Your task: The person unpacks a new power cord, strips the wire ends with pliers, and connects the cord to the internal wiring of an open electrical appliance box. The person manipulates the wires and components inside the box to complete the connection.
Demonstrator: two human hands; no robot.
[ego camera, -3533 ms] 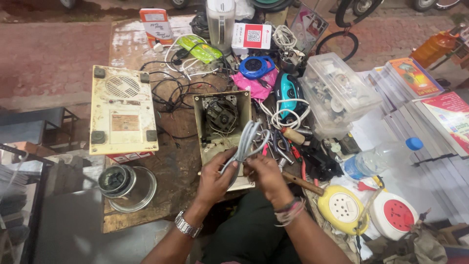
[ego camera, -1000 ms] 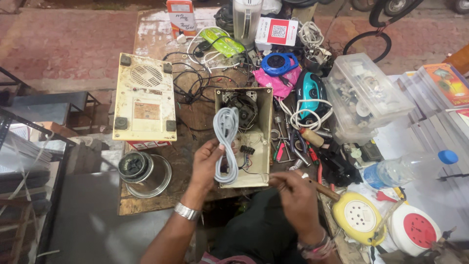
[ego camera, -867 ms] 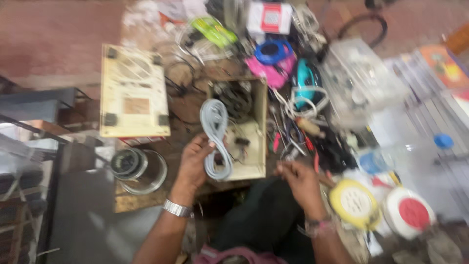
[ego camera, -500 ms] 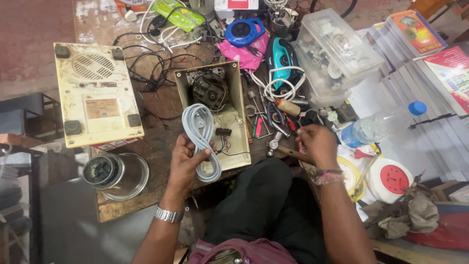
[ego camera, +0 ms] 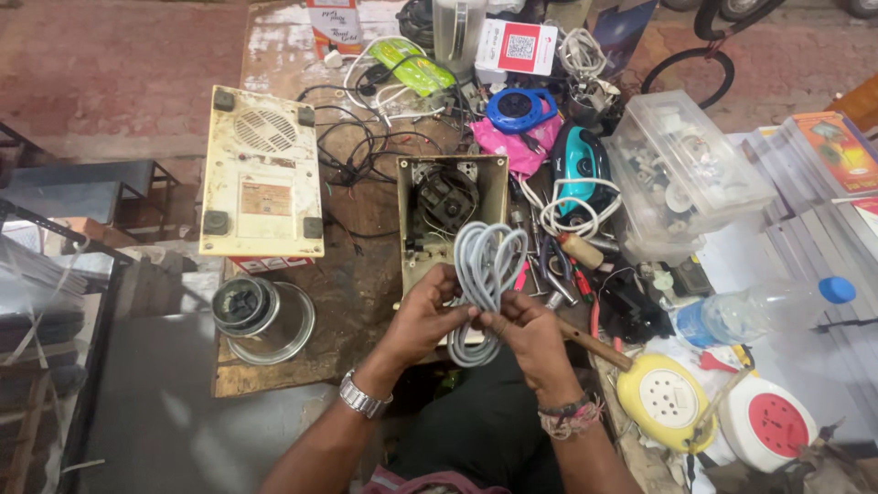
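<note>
So at that point I had the grey rubber-sheathed power cord (ego camera: pixel 485 274) folded up into a long bundle of loops, held over the near edge of the workbench, right above the open cream metal appliance case (ego camera: pixel 451 215) it seemed to belong to. My left hand (ego camera: pixel 422 316) was closed around the lower part of the bundle, fingers curled right round it, and my right hand (ego camera: pixel 530 334) was pinching the same loops from the other side, thumb and fingers shut on the cord. I'd say the coiling was basically done, loops gathered and lined up, but nothing was tying them together and the case was open, motor guts showing, so tidying the cord away and closing up were left.

Just right of the case sat a mess of pliers and screwdrivers with red handles (ego camera: pixel 562 274), then a teal clothes iron (ego camera: pixel 585 160) with a white cord coiled beside it. Left of the case was a cream upside-down box with a round vent grille (ego camera: pixel 262 174), and nearer the front left corner a round steel jar base (ego camera: pixel 265 316). Over by the right edge were a yellow round extension socket (ego camera: pixel 663 402) and a clear plastic parts box (ego camera: pixel 686 169).
</note>
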